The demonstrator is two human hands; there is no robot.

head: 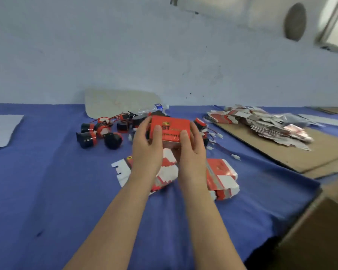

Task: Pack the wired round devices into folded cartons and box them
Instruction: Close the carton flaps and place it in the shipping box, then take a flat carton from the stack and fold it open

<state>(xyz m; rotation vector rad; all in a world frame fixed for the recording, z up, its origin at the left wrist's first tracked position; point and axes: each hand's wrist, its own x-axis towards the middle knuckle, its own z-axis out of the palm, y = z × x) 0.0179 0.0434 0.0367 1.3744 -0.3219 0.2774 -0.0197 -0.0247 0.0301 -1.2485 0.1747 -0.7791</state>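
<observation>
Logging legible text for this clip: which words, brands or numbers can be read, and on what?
"ST": large dark letters on the red carton; the left hand may cover anything before them.
Line below it: blurred, unreadable.
Flat cartons and bottle label: too blurred.

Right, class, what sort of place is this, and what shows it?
Probably a small packing workshop: heaped flat cartons, loose wired round devices on a blue-covered table, and a folded red carton held by the left hand and right hand.
</observation>
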